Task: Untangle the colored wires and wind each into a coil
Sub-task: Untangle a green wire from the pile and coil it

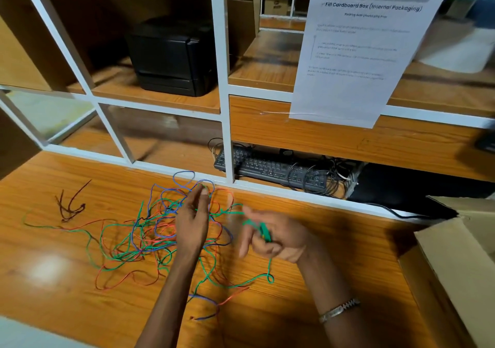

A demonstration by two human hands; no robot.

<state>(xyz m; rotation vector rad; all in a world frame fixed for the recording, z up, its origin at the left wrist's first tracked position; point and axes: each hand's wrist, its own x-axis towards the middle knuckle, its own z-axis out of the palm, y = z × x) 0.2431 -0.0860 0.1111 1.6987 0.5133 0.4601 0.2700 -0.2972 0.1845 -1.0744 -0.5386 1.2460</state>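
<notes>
Two hands are working over a messy tangle (160,229) of green, red and blue wires spread across the orange wooden table (53,280), a bit left of centre. Left hand (191,221) reaches out over the far part of the tangle with thumb and fingertips pinched together, looks like on a green strand up at the tips. Right hand (273,237) is just right of it, blurred, curled around a small bundle of green wire (263,231) wound on the fingers; a green strand runs between the two hands, and another drops from the right hand to a small loop on the table nearer the camera. There's a metal bracelet (338,309) on the right wrist. Loose ends of red, green and blue trail toward the near edge between the forearms. Off to the left, apart from the mess, a short dark brown wire (70,205) lies by itself. Past the table is a white frame with shelves: a black printer (171,55) sits up on the far left shelf, a black keyboard (270,169) with its own cables is tucked low behind the frame, and a printed sheet (359,50) hangs at the far right. Open cardboard box (455,254) at the right edge.
</notes>
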